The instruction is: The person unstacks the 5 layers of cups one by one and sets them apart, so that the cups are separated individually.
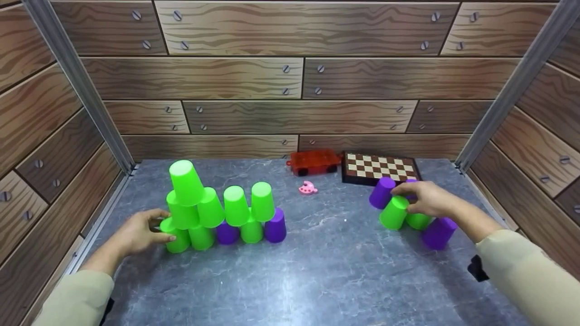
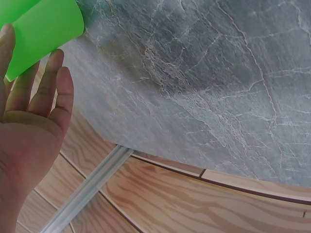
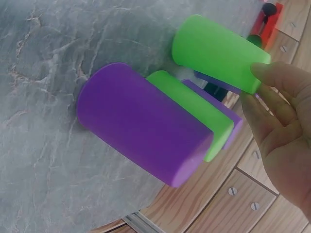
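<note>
At the left, cups stand upside down in tiers: a bottom row of green and purple cups, several green cups above, one green cup (image 1: 186,183) on top. My left hand (image 1: 138,233) is around the leftmost bottom green cup (image 1: 177,240), thumb in front and fingers behind; the left wrist view shows this cup (image 2: 46,36) between thumb and fingers of the hand (image 2: 31,131). My right hand (image 1: 428,199) pinches the narrow end of a green cup (image 1: 393,213) at the right. In the right wrist view the hand (image 3: 286,126) holds that cup (image 3: 218,53) by thumb and fingers.
Near the right hand stand a purple cup (image 1: 382,193), another green cup (image 1: 418,221) and a nearer purple cup (image 1: 438,233). Behind are a chessboard (image 1: 380,167), a red toy wagon (image 1: 314,161) and a small pink toy (image 1: 307,188). Wood-patterned walls enclose the grey surface (image 1: 290,280).
</note>
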The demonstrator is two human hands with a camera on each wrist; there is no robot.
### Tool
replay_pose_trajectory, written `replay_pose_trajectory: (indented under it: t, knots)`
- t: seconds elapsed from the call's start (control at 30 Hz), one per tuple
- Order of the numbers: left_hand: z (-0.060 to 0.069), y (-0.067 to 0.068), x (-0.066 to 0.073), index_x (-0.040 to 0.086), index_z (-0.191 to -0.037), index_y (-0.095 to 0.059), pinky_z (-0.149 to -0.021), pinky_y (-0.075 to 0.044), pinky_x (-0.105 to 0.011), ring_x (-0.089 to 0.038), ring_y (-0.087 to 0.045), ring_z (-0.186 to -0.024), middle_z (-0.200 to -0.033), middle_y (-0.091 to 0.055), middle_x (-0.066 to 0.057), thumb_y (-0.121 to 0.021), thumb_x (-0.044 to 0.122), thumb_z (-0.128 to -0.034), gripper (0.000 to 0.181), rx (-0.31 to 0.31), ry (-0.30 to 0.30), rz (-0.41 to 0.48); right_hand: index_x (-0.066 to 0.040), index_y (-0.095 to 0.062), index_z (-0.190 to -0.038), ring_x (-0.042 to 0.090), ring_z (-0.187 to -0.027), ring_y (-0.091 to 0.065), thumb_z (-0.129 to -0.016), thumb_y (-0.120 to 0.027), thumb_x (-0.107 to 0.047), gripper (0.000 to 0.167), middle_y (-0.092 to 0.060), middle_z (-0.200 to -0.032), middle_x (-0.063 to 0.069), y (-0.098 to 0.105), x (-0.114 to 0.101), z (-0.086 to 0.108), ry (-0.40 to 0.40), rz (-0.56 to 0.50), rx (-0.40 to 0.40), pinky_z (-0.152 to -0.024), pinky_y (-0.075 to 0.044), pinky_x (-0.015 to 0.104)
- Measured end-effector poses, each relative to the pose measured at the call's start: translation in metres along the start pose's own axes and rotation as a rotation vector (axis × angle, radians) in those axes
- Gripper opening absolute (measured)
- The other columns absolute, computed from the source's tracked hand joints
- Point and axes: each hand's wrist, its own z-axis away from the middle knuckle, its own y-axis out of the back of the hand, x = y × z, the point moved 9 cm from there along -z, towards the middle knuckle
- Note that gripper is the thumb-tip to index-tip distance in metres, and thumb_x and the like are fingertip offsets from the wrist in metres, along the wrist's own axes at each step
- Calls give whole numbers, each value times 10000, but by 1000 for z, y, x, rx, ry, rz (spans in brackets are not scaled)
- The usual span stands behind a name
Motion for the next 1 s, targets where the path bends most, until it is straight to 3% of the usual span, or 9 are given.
replay_pose_trajectory:
  t: [0.17, 0.3, 0.57, 0.73, 1.0]
  knots:
    - [1, 0, 1, -98, -1373, -587, -932, -606, -523, -477, -661, -1197, -1289, -678, -310, -903, 167, -875, 647, -5, -2, -5, 33, -632, -1397, 533, -1246, -613, -881, -763, 24, 533, -657, -1364, 279, 17, -18, 3, 26, -19, 27, -1041, -495, 673]
    - [0, 1, 2, -91, -1358, -600, -933, -606, -526, -477, -664, -1191, -1279, -684, -303, -900, 144, -874, 616, 0, -11, -8, -1, -643, -1411, 518, -1239, -629, -927, -783, -38, 505, -662, -1376, 252, 36, -50, 0, 68, -29, 81, -1036, -509, 655]
    - [0, 1, 1, -82, -1344, -612, -941, -601, -529, -464, -668, -1182, -1262, -696, -287, -903, 145, -869, 602, 3, -13, 4, -89, -741, -1310, 309, -1084, -731, -911, -859, -159, 422, -759, -1252, 91, 56, -155, -38, 276, -49, 260, -951, -598, 497]
    - [0, 2, 1, -79, -1344, -617, -935, -606, -520, -462, -672, -1180, -1260, -698, -282, -908, 140, -862, 603, 14, -12, 4, -101, -714, -1352, 232, -1184, -704, -922, -863, -242, 476, -750, -1279, 52, 52, -228, -70, 366, -137, 301, -1051, -552, 436]
    - [-1, 0, 1, -85, -1344, -614, -954, -598, -530, -471, -665, -1191, -1274, -690, -293, -912, 130, -855, 612, 19, -10, 7, -129, -712, -1345, 140, -1145, -711, -913, -875, -267, 482, -759, -1249, 20, 31, -327, -114, 448, -340, 357, -1006, -563, 281]
